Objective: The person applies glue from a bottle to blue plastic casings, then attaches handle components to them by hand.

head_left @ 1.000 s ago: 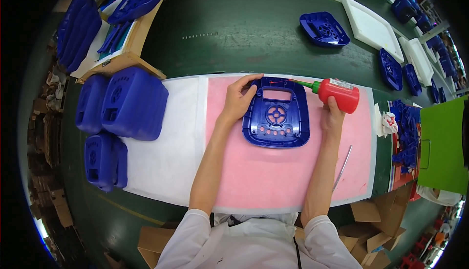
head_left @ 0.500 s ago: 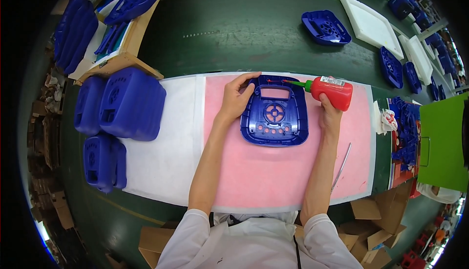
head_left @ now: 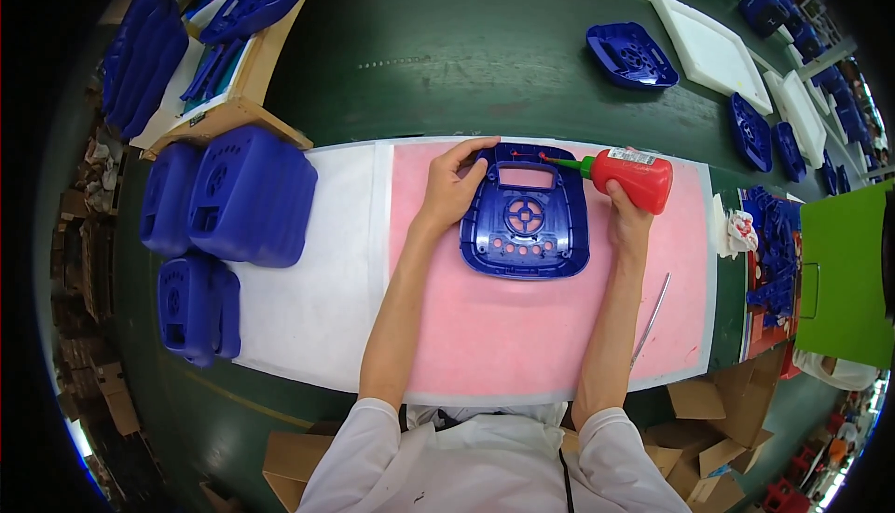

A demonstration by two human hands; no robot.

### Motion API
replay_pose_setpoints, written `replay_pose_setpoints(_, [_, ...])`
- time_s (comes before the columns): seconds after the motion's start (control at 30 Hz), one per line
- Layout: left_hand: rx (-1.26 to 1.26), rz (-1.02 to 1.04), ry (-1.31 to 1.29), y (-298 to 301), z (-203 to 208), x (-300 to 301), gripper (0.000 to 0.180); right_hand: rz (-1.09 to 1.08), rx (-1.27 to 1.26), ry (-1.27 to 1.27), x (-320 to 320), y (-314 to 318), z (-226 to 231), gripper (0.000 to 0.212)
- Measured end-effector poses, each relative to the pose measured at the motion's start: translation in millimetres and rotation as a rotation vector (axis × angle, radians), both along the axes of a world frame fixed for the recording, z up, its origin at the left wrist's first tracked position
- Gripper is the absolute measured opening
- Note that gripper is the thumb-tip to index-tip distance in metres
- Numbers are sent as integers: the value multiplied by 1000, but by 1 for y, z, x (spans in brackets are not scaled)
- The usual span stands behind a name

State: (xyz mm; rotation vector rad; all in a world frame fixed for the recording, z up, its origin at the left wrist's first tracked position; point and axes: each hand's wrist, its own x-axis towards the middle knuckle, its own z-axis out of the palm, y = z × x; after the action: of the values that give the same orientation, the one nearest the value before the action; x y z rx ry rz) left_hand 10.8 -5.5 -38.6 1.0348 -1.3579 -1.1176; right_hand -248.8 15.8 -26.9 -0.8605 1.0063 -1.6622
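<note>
A blue plastic panel (head_left: 564, 205) lies with its ribbed inner side up on the pink sheet in front of me. My left hand (head_left: 451, 187) grips its upper left edge, fingers curled over the rim. In my right hand (head_left: 626, 213) is a red squeeze bottle (head_left: 645, 180), tipped sideways. Its green nozzle (head_left: 575, 165) points left, and the thin tip reaches the panel's upper edge, beside small red marks. A thin metal rod (head_left: 651, 319) lies on the sheet to the right of my right forearm.
Several blue housings (head_left: 247, 198) stand at the left. Beyond the work mat is a green conveyor belt (head_left: 447, 56) carrying a blue panel (head_left: 632, 54) and a white tray (head_left: 713, 52). At right are a crumpled tissue (head_left: 742, 231), blue plastic parts (head_left: 772, 252) and a green box (head_left: 844, 275).
The belt has carried its blue panels slightly to the right. My hands, the held panel and the bottle have barely moved; the nozzle tip stays by the same red mark.
</note>
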Motion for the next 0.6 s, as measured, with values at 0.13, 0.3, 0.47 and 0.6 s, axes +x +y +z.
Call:
replay_pose_setpoints(0.13, [20, 2, 7, 1, 0, 0, 31, 18, -22, 2, 0, 0, 4, 68])
replay_pose_setpoints(0.3, [-7, -5, -15, 0, 0, 2, 30, 20, -96, 246, 12, -2, 18, 61])
replay_pose_setpoints(0.47, [-36, -6, -32, 0, -1, -3, 30, 77, -135, 716, 31, -12, 63, 53])
replay_pose_setpoints(0.6, [-10, 10, -16, 0, -2, 2, 31, 190, -168, 858, 34, -24, 91, 52])
